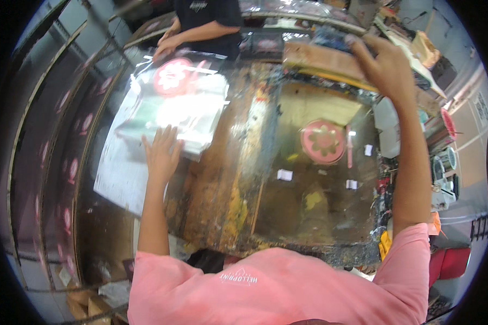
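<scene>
My left hand (162,155) lies spread over the near edge of a stack of glossy clear plastic sheets (141,122), fingers stretched out. My right hand (386,67) is raised at the far right, beside the end of a long wooden bar (325,60). Its fingers look apart, with nothing visible in them, though they are slightly blurred. In front of me is a stained work board (287,208) bearing a pink round flower design (323,142) with a pink stroke beside it. Small white tabs (284,175) sit around that design.
Across the table a person in a black shirt (209,21) handles a clear sheet with a pink flower print (173,77). Metal racks (43,151) stand at the left. Cans (447,158) and a pink-rimmed container (444,122) crowd the right side. A red seat (454,264) is at lower right.
</scene>
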Demonstrator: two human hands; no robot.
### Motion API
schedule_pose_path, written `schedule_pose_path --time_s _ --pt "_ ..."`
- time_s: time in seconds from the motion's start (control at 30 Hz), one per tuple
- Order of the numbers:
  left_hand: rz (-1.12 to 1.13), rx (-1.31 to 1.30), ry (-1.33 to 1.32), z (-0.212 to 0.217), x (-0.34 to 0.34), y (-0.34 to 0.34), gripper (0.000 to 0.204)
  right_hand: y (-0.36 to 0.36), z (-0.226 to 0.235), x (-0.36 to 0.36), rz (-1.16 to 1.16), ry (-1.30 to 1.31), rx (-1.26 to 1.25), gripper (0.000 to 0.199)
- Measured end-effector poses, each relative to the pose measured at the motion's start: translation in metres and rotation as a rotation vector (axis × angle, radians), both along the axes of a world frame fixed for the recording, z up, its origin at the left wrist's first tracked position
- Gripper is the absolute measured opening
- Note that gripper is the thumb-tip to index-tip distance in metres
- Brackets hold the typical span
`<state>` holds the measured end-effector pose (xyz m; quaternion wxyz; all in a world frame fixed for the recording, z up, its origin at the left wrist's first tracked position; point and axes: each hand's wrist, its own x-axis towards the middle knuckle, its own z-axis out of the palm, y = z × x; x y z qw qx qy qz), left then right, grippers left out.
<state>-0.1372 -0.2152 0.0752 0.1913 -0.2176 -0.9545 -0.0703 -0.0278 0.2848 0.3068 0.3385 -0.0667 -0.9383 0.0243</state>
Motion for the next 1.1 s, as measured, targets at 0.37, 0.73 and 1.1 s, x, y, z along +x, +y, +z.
schedule_pose_path --time_s 0.37,0.73,1.1 --pt "-0.153 0.134 -0.130 0.076 -0.033 0.029 0.035 0.002 -0.014 0.008 0.083 0.037 0.062 0.060" --pt "-0.449 -0.070 -0.278 -0.040 0.102 0.281 0.057 0.005 -0.013 0.008 0.079 0.052 0.058 0.070" --pt "-0.680 0.038 -0.240 -0.089 0.165 0.389 0.128 0.015 0.003 -0.008 0.094 0.012 0.071 0.081"
